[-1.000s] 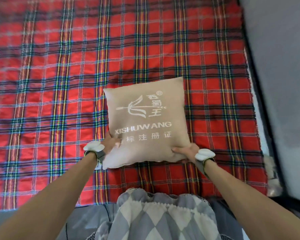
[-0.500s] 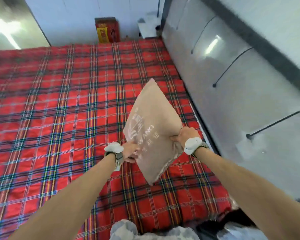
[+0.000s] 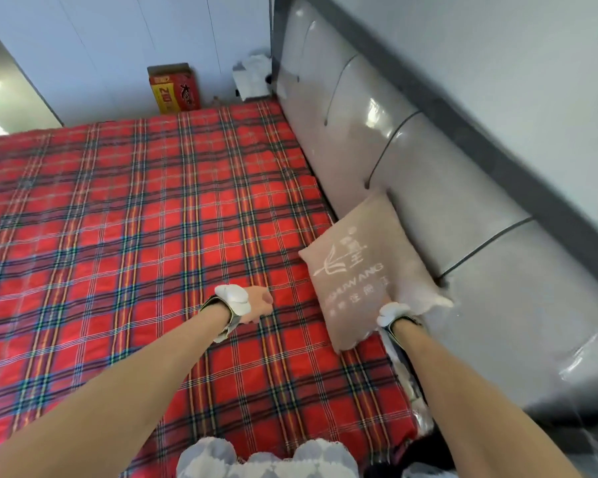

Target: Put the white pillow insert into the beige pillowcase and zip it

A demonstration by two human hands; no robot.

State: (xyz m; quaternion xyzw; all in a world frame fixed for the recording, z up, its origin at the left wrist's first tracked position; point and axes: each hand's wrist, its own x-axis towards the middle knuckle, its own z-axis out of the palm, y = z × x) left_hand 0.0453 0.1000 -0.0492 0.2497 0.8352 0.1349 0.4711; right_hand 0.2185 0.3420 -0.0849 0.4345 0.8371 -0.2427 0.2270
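1. Nearest the camera, a grey-and-white patterned garment (image 3: 266, 458) shows at the bottom edge, at the near side of the bed (image 3: 125, 215), which is covered in a red plaid sheet.
2. Both bare forearms reach out over the bed, each with a white device strapped at the wrist.
3. The left hand (image 3: 256, 305) is above the plaid sheet, left of the pillow, curled into a loose fist; its grip is closed on nothing.
4. The right hand (image 3: 392, 313) is mostly hidden behind the beige pillowcase (image 3: 363, 267); its grip appears clamped on the pillow's lower edge.
5. The filled pillowcase, printed with a white logo, stands tilted on the bed's right edge, leaning against the grey padded headboard (image 3: 463, 201).
6. Beyond the bed's far edge, a red-and-yellow box (image 3: 175, 89) stands by the wall.
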